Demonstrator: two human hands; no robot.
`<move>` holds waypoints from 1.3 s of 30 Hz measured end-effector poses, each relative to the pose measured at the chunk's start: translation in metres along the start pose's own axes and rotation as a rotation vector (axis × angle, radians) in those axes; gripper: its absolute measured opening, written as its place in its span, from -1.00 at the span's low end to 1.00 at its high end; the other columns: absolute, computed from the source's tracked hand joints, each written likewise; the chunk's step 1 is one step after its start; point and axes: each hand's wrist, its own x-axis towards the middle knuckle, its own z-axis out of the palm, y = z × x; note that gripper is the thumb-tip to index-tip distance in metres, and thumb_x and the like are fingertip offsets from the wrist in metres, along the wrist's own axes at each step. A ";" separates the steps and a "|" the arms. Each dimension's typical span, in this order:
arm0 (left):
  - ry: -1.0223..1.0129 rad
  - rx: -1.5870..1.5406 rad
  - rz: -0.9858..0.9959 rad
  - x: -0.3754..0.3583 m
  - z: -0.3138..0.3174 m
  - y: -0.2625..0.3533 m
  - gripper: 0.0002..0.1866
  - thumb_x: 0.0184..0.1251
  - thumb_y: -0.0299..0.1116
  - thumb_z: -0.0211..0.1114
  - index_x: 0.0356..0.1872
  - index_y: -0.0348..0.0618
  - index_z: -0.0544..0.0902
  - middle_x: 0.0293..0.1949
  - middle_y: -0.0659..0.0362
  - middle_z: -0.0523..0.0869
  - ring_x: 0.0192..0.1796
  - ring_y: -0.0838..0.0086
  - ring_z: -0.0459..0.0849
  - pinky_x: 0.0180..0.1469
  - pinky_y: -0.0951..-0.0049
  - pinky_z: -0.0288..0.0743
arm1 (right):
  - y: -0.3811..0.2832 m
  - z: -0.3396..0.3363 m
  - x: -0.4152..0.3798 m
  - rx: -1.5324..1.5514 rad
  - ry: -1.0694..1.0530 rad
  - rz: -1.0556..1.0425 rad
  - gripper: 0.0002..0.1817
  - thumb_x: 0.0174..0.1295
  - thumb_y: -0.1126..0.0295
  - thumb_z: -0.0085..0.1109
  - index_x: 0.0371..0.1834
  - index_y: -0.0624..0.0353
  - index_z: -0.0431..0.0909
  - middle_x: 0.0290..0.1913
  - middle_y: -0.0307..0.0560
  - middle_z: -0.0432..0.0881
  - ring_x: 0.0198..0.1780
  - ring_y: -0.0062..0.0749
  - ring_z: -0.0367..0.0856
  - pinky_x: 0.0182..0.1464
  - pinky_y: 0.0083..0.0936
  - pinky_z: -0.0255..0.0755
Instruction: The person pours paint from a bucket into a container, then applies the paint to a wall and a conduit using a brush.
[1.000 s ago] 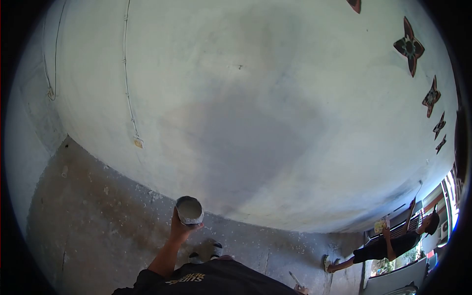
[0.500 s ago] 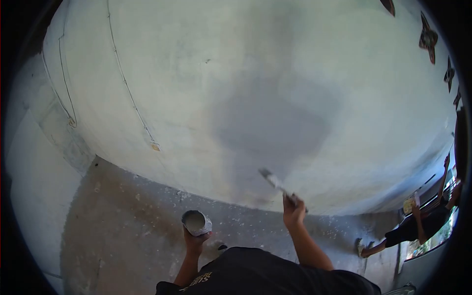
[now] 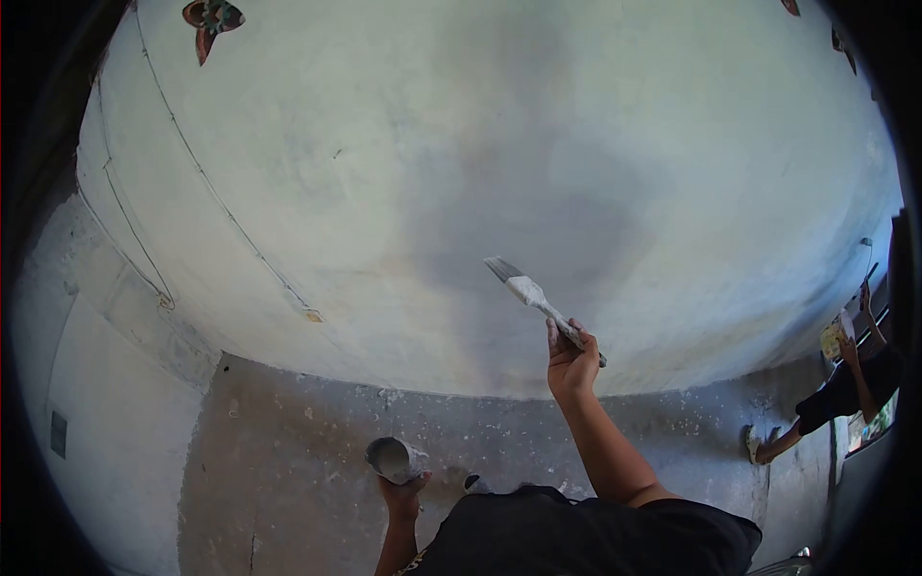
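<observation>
My right hand (image 3: 573,363) is closed round the handle of a paintbrush (image 3: 526,291), raised in front of the pale wall (image 3: 365,221). The bristles are grey and point up and to the left, and white paint coats the ferrule and part of the handle. Low on the left, my left hand (image 3: 403,492) grips a paint pot (image 3: 415,463) from below. Its outside is smeared with paint, and a greyish surface shows inside the tilted mouth. A dark shadow falls on the wall behind the brush.
The speckled concrete floor (image 3: 298,461) meets the wall below. A cable (image 3: 206,178) runs down to a small yellowish box (image 3: 312,315). Dark star-like ornaments (image 3: 206,27) hang higher up. At far right another person (image 3: 845,394) holds a container (image 3: 834,338).
My right hand has lifted the paintbrush higher. The view has turned, bringing an ornament in at the upper left. The pot now sits a little lower and further right in view.
</observation>
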 end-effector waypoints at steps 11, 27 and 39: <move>-0.015 0.158 -0.030 0.054 -0.003 -0.030 -0.15 -0.23 -0.51 0.71 0.24 -0.18 0.50 0.07 0.19 0.66 0.10 0.39 0.67 0.17 0.32 0.57 | -0.023 -0.136 -0.042 -0.072 0.210 0.048 -0.61 0.44 0.29 0.05 0.14 0.42 0.48 0.10 0.25 0.65 0.20 0.12 0.67 0.33 -0.21 0.60; -0.300 -0.060 -0.018 0.196 -0.017 0.001 0.00 -0.18 -0.44 0.76 0.37 -0.14 0.35 0.19 0.15 0.60 0.23 0.36 0.62 0.23 0.28 0.58 | 0.013 -0.263 -0.186 -0.284 0.687 -0.195 -0.63 0.37 0.30 0.03 0.02 0.45 0.53 0.03 0.20 0.65 0.09 0.11 0.72 0.21 -0.27 0.70; -0.376 -0.153 -0.086 0.298 -0.078 0.014 -0.01 -0.21 -0.55 0.75 0.34 -0.13 0.36 0.17 0.13 0.63 0.21 0.38 0.64 0.23 0.27 0.61 | 0.124 -0.150 -0.166 -0.765 0.376 -0.173 -0.82 0.34 0.50 0.32 -0.08 0.29 0.53 -0.16 0.03 0.69 -0.07 -0.10 0.79 0.03 -0.33 0.74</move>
